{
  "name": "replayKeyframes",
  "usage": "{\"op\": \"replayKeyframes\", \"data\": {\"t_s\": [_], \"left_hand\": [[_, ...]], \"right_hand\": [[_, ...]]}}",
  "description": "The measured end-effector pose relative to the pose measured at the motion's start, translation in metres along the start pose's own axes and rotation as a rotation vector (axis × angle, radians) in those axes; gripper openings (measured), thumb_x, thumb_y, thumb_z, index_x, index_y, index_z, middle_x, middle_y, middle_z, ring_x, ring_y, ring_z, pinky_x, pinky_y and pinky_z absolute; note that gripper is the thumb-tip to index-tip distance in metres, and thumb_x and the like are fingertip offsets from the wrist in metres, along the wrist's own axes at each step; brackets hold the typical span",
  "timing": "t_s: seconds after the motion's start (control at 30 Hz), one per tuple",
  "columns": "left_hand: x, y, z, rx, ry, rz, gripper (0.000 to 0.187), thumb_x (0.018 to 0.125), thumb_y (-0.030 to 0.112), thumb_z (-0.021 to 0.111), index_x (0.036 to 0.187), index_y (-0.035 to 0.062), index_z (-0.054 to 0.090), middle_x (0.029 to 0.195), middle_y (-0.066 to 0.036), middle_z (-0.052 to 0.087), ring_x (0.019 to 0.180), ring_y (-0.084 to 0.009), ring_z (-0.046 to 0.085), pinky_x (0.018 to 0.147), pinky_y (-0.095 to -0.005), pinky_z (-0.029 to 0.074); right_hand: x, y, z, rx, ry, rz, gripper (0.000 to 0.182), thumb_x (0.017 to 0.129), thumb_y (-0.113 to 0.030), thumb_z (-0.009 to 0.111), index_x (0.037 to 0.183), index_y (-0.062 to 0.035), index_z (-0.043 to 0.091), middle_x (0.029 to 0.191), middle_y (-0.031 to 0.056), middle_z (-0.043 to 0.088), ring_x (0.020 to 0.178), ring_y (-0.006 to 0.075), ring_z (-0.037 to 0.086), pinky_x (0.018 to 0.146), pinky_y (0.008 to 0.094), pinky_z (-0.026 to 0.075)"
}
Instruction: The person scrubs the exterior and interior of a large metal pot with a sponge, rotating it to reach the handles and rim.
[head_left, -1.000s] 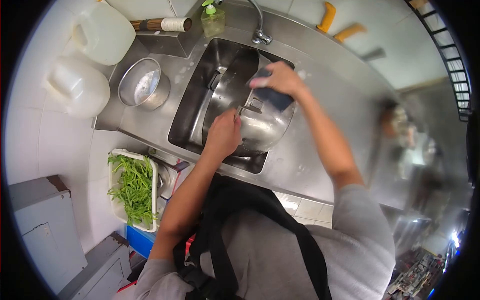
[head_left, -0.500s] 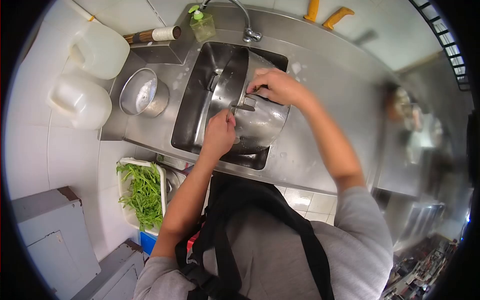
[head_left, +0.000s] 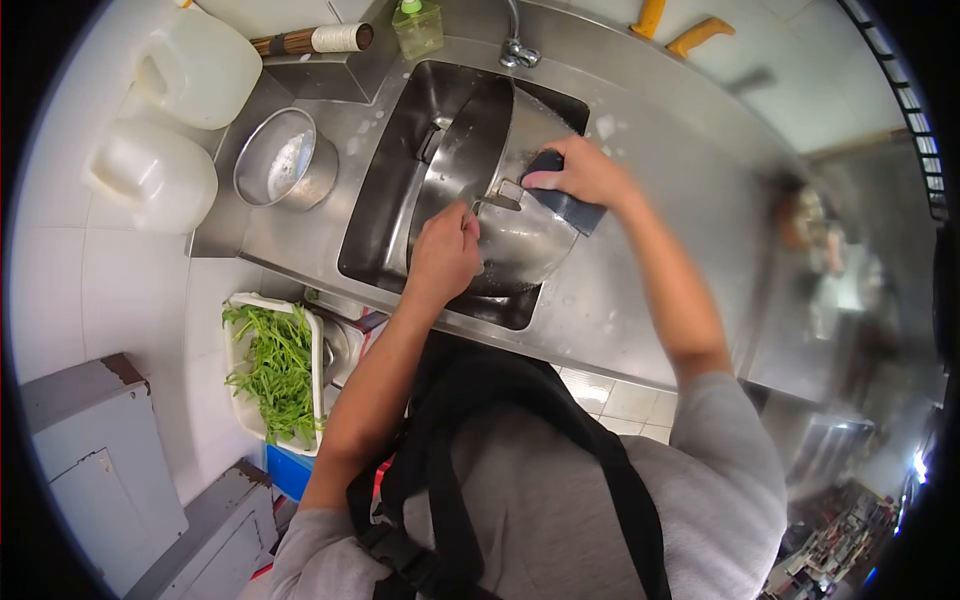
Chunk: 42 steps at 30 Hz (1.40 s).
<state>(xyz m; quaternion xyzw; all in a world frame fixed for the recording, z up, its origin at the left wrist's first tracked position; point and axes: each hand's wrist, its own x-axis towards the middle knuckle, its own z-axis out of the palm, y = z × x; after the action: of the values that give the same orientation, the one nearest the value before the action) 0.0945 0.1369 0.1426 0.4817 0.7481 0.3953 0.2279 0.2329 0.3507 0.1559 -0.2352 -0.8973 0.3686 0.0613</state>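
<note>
A large steel pot [head_left: 520,245] lies tilted inside the sink [head_left: 372,235], its outer wall wet and facing me. The fingers of my left hand [head_left: 445,255] are closed on the pot's metal handle [head_left: 487,203]. My right hand [head_left: 595,178] grips a dark scouring pad [head_left: 572,210], which lies against the pot's wall to the right of the handle. Part of the pad is hidden under the fingers.
A small steel pot [head_left: 318,175] stands left of the sink, near two white plastic jugs [head_left: 150,185]. Behind are a soap bottle [head_left: 418,32], a faucet [head_left: 519,52] and a bamboo brush [head_left: 300,42]. Below left, a basket [head_left: 320,345] holds leafy greens.
My right hand has moved from beside the handle to the right along the pot's wall, and the dark pad now shows in it. My left hand stays at the handle. The view has shifted slightly.
</note>
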Motion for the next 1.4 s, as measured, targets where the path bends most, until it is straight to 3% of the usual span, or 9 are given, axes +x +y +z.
{"op": "replayKeyframes", "data": {"t_s": [0.27,0.37,0.6,0.67,1.07,1.17,1.2,1.3,1.4], "left_hand": [[0.0,-0.002,0.0,-0.001,-0.005,-0.028,0.006,0.085,0.005,0.052,0.082,0.0007,0.054,0.082,-0.021,0.062,0.083,-0.0441,0.059,0.072,-0.0507,0.044],[0.0,0.002,-0.003,-0.013,-0.028,-0.051,0.006,0.086,0.006,0.053,0.082,0.0009,0.054,0.083,-0.021,0.062,0.083,-0.0444,0.058,0.072,-0.0512,0.044],[0.0,0.001,-0.004,0.02,-0.044,-0.111,0.009,0.088,0.009,0.055,0.088,0.0001,0.054,0.088,-0.023,0.063,0.087,-0.046,0.059,0.073,-0.0532,0.044],[-0.001,0.002,-0.004,0.022,-0.078,-0.108,0.01,0.088,0.009,0.056,0.09,0.0003,0.054,0.089,-0.023,0.064,0.087,-0.0464,0.058,0.074,-0.0537,0.044],[0.001,-0.003,-0.002,0.007,0.023,-0.006,0.003,0.082,-0.001,0.048,0.082,-0.0006,0.052,0.072,-0.02,0.057,0.073,-0.0408,0.058,0.066,-0.0443,0.044],[0.003,-0.003,0.002,0.036,0.05,0.101,0.004,0.083,-0.002,0.048,0.082,-0.001,0.052,0.073,-0.021,0.057,0.072,-0.0411,0.057,0.065,-0.0436,0.044],[0.004,-0.002,0.003,0.037,0.041,0.063,0.004,0.083,-0.002,0.047,0.082,-0.0011,0.051,0.073,-0.021,0.057,0.072,-0.0411,0.057,0.065,-0.0432,0.044],[0.002,-0.001,0.002,0.009,0.018,0.026,0.005,0.083,-0.002,0.047,0.081,-0.0014,0.051,0.073,-0.021,0.057,0.072,-0.0411,0.057,0.065,-0.0423,0.044],[0.003,-0.002,0.001,-0.006,0.021,0.021,0.005,0.083,-0.002,0.047,0.081,-0.0017,0.051,0.073,-0.021,0.057,0.072,-0.041,0.057,0.066,-0.0417,0.045]], "right_hand": [[0.005,-0.018,0.006,0.003,0.016,0.09,0.037,0.076,-0.036,0.079,0.089,-0.0025,0.069,0.075,0.0157,0.066,0.07,0.0265,0.064,0.07,0.0367,0.05],[0.022,-0.024,0.008,-0.025,-0.005,0.014,0.048,0.074,-0.038,0.078,0.104,-0.0019,0.069,0.092,0.0231,0.068,0.092,0.0412,0.063,0.083,0.0438,0.05],[0.021,-0.024,-0.003,-0.178,-0.14,-0.012,0.047,0.076,-0.039,0.077,0.106,-0.0035,0.069,0.095,0.0233,0.067,0.096,0.0413,0.062,0.087,0.0444,0.048],[0.025,-0.029,0.003,-0.082,0.006,-0.116,0.036,0.076,-0.038,0.078,0.081,-0.004,0.065,0.074,0.0174,0.064,0.077,0.0354,0.063,0.072,0.0428,0.048],[0.035,-0.017,0.005,0.044,-0.013,-0.071,0.035,0.072,-0.033,0.082,0.093,-0.0053,0.073,0.078,0.0106,0.07,0.072,0.0204,0.066,0.072,0.0346,0.052],[0.044,-0.006,-0.023,0.13,0.083,0.222,0.041,0.073,-0.036,0.081,0.092,-0.0014,0.072,0.081,0.0096,0.071,0.074,0.017,0.066,0.071,0.0346,0.052],[0.059,0.031,-0.018,0.075,0.082,0.261,0.062,0.07,-0.049,0.08,0.106,0.0015,0.07,0.104,0.0215,0.07,0.096,0.0345,0.067,0.088,0.04,0.05],[0.043,0.008,0.0,-0.144,0.236,-0.104,0.05,0.071,-0.043,0.082,0.093,0.001,0.07,0.083,0.0173,0.07,0.079,0.0257,0.066,0.076,0.0368,0.051],[0.031,-0.005,0.013,-0.016,0.038,0.001,0.049,0.068,-0.043,0.083,0.089,0.0004,0.071,0.082,0.0158,0.07,0.074,0.0253,0.065,0.075,0.0371,0.051]]}}
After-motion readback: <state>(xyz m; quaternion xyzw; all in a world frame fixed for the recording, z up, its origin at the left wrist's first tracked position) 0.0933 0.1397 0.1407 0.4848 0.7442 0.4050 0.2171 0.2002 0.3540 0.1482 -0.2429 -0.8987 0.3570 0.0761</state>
